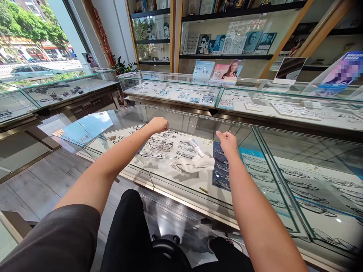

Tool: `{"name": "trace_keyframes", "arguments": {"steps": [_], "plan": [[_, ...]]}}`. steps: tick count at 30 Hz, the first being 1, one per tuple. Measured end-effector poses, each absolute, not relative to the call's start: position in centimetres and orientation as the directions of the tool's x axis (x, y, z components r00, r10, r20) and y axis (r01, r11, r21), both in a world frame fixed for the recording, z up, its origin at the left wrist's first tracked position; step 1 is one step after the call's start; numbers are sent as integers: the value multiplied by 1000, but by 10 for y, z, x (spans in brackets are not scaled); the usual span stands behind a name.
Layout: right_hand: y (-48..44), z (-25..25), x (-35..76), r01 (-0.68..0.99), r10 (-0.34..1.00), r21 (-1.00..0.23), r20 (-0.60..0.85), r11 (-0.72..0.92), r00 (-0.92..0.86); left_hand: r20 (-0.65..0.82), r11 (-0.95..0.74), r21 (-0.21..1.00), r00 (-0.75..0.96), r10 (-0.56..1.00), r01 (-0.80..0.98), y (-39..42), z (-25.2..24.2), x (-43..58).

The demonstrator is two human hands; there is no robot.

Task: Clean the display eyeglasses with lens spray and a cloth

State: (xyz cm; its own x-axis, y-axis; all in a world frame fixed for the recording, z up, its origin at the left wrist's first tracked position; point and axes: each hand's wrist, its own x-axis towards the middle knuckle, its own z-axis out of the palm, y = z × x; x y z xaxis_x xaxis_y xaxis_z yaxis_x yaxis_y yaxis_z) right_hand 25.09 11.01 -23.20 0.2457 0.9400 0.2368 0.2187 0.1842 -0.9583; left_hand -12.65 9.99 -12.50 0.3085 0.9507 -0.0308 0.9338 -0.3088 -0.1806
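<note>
Both my arms reach out over a glass display counter (pixel 181 185). My left hand (pixel 159 125) is closed in a loose fist above the counter's far part; nothing shows in it. My right hand (pixel 227 143) is also closed, fingers curled and thumb sticking out, with nothing visible in it. Between the hands, nearer to my right one, a crumpled pale cloth (pixel 193 165) lies on the glass. A small white bottle (pixel 195 146) lies tilted just behind the cloth. Closer to me rests a short, thin yellow-green stick (pixel 203 189).
Rows of eyeglasses (pixel 154 154) lie inside the counter, under the glass. Light blue printed sheets (pixel 85 126) are at its left end. Behind stands another glass showcase (pixel 170 81), backed by shelves (pixel 227 56) with pictures. The round black stool seat (pixel 170 257) is below me.
</note>
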Motion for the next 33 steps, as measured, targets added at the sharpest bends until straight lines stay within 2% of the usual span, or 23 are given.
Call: {"name": "trace_keyframes", "arguments": {"steps": [5,9,13,17,20,26,31,33], "plan": [[102,-216,249,40,964,-994,109,103,243,-6,-293,-184,297,955,938,85,-121,-132],[101,-210,250,-106,971,-988,87,113,221,71,-314,-129,325,943,941,51,-106,-160],[102,-211,250,-69,972,-992,86,103,219,95,-295,-94,303,948,951,2,-94,-203],[103,-213,251,-70,975,-989,112,128,193,117,-230,-126,245,962,965,-42,-97,-241],[102,-212,252,-59,985,-990,121,129,124,74,-167,-162,181,981,973,-62,-105,-261],[96,-209,253,-26,988,-990,135,138,74,-32,-201,-238,199,979,950,-69,-124,-283],[100,-213,255,-46,987,-987,151,153,44,-8,-206,-215,210,978,955,-63,-136,-286],[103,-216,255,-1,975,-978,209,210,77,13,-224,-193,231,973,955,-63,-137,-289]]}}
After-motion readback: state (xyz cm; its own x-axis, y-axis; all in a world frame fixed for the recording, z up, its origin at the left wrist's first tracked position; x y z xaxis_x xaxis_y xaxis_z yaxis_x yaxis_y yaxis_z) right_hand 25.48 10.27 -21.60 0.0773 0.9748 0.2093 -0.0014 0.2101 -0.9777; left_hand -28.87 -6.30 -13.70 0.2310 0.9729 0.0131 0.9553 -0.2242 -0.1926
